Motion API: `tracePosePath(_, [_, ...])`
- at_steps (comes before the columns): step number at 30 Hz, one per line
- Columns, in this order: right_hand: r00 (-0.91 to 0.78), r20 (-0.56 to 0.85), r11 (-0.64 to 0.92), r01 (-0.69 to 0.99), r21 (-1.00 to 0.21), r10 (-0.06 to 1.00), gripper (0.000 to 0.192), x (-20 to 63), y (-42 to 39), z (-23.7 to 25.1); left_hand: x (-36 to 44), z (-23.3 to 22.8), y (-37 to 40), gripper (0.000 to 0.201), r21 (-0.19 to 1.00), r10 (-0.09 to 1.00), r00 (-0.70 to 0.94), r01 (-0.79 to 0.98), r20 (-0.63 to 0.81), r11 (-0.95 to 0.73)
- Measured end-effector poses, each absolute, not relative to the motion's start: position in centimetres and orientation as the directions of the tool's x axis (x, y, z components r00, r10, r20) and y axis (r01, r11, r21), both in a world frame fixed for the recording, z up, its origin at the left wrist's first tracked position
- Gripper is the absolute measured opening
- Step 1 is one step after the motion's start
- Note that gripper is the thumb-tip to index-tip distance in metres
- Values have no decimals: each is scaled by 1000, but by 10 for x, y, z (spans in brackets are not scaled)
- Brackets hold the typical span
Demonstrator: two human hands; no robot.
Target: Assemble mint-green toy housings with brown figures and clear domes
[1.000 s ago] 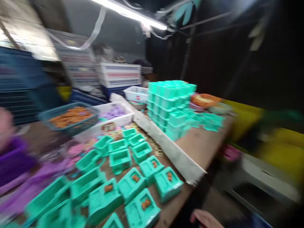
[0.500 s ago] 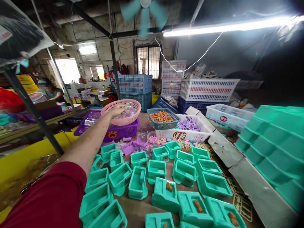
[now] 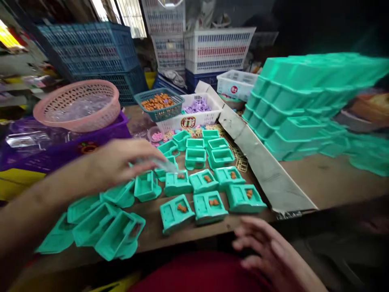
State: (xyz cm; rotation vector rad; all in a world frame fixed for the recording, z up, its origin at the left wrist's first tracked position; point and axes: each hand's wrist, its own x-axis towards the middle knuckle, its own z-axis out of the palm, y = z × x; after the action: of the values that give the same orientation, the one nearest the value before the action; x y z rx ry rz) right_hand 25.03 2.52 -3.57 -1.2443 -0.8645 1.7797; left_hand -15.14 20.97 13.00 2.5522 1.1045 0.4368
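Observation:
My left hand point(image 3: 130, 160) reaches over the table with its fingers pinched on a clear plastic piece point(image 3: 166, 164), blurred by motion. Below it stand several green plastic boxes point(image 3: 146, 184), open side up. Closer to the table's front edge, several green pieces point(image 3: 209, 209) lie with a flat panel up, each bearing a small brown bear-like figure point(image 3: 214, 202). My right hand point(image 3: 264, 247) hovers at the front edge, empty, its fingers apart and partly curled.
At the left, a pink basket point(image 3: 112, 105) of clear plastic pieces rests on a purple crate point(image 3: 121, 125). A blue-green basket point(image 3: 170, 109) holds brown figures; a white basket point(image 3: 209, 117) holds purple parts. A cardboard strip point(image 3: 252, 162) borders stacked green parts point(image 3: 291, 97).
My left hand has come back from the pink basket with a clear plastic piece. My right hand has entered view at the bottom. The camera has turned down and right.

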Motion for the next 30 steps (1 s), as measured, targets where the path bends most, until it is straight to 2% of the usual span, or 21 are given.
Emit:
tracePosePath(1, [-260,-399,-475,-427,-769,879,70,234,27,-29,-121,117,181,29,318,603,784,540,147,-780])
tracePosePath(3, [-405,-385,-559,-630,-539,829,71,202,35,-21,-64,86,126,26,165,529,841,509,115,-845])
tracePosePath(5, [-514,-409,-652,-660,-373,754,60,179,40,-22,-18,51,84,23,111,487,867,476,103,-872])
tracePosePath(7, [-558,-435,-698,-649,-301,707,53,171,36,-30,12,17,57,27,115,549,819,537,167,-836])
tracePosePath(11, [-539,-449,-692,-645,-324,713,55,185,17,-57,28,-33,23,46,281,692,653,633,308,-721])
tracePosePath(13, [-512,-455,-672,-661,-334,729,52,194,8,-68,26,-46,10,60,357,734,607,641,306,-679])
tracePosePath(17, [-431,-509,-630,-707,-322,745,31,200,-8,-81,20,-52,-12,77,505,774,571,599,274,-621])
tracePosePath(22, [-378,-475,-581,-699,-417,795,39,198,-26,-80,18,-47,-32,72,635,849,466,583,250,-506])
tracePosePath(26, [-367,-495,-596,-657,-462,788,36,202,-41,-77,15,-44,-45,60,773,922,337,528,188,-351])
tracePosePath(30, [-351,-483,-587,-612,-530,802,38,207,-55,-80,14,-45,-56,49,775,910,358,506,211,-378])
